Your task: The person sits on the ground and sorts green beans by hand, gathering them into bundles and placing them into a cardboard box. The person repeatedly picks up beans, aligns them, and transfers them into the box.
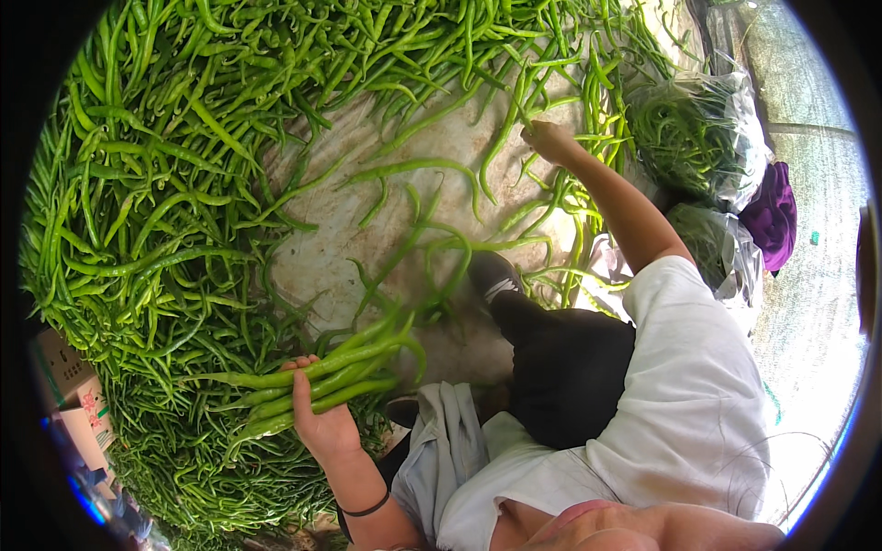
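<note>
My left hand (320, 413), palm up, holds a small bunch of long green chili peppers (351, 358) across its fingers. The bunch points to the upper right, with the thumb along its near side. My right hand (551, 142) reaches out to the far right part of the ground cover. Its curled fingers are at a long green chili pepper (508, 131), but whether they grip it is hidden. Between my hands, loose peppers (420, 165) lie scattered on a dirty pale sheet (324, 213).
A large heap of green chili peppers (158, 172) spreads along the left and far side. Clear plastic bags of peppers (689, 131) stand at the right, next to a purple cloth (772, 213). Cardboard boxes (79, 399) stand at the left edge. My shoe (493, 272) is on the sheet.
</note>
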`<state>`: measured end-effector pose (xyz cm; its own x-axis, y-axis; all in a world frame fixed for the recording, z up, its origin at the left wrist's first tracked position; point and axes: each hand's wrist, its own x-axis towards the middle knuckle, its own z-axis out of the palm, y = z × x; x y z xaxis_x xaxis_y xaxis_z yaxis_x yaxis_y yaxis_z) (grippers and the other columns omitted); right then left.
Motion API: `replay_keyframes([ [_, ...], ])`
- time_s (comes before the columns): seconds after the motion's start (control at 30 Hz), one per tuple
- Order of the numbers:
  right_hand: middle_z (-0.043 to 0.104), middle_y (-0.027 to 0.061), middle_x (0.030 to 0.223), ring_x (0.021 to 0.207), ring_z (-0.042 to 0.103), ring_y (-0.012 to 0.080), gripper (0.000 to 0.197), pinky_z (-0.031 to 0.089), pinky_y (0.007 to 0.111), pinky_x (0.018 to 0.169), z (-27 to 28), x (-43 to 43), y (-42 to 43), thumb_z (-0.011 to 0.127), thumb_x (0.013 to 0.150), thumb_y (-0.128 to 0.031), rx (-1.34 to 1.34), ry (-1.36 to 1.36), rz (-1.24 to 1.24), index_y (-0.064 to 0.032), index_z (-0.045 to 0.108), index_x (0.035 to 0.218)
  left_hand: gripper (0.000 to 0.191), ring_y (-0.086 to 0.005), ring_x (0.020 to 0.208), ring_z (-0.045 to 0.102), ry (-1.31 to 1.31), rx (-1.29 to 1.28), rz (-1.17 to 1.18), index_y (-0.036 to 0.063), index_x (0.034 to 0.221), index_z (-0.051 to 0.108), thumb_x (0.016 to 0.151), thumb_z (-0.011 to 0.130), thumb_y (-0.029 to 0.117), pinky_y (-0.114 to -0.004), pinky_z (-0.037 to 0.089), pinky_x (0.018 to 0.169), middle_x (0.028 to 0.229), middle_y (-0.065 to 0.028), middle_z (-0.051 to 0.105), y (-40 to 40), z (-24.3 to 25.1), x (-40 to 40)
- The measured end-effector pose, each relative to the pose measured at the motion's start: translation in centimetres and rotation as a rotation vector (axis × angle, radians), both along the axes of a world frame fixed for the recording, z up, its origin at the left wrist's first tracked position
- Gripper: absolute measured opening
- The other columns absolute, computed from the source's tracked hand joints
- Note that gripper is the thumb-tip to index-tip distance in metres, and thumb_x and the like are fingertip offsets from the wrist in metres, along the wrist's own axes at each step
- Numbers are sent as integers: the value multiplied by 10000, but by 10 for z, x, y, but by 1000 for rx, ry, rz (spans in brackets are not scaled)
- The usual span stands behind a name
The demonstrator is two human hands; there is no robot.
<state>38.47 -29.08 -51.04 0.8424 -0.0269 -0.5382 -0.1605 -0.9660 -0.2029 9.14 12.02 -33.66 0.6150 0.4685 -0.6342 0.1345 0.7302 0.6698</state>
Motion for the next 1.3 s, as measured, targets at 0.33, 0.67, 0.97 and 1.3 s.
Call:
replay_keyframes([
  [0.33,595,237,1071,1001,578,368,495,456,441,865,-63,59,19,595,786,-391,14,-414,-472,-8,532,1094,200,-192,1064,503,42,3,-39,97,1079,530,885,575,115,-371,387,964,1042,-36,559,-1,-9,-2],
  [0.67,549,22,621,477,398,90,361,342,252,458,18,58,-20,528,895,-435,510,-99,-727,-107,678,894,197,-192,1064,501,29,-12,-39,97,1074,530,883,576,115,-378,385,962,1042,-35,554,-2,-9,8],
  [0.97,664,100,842,748,637,190,329,525,329,702,-15,50,-43,659,771,-327,27,-168,-366,-129,649,1033,192,-182,1061,508,57,0,-64,107,1070,541,887,585,141,-376,392,958,1041,-21,559,-6,-13,9],
  [1.3,608,170,951,862,631,331,290,515,427,694,-36,26,0,442,873,-95,-302,-209,249,-173,531,1138,173,-186,1058,510,51,13,-77,105,1059,540,891,576,130,-378,400,955,1034,-25,563,-8,-16,10],
])
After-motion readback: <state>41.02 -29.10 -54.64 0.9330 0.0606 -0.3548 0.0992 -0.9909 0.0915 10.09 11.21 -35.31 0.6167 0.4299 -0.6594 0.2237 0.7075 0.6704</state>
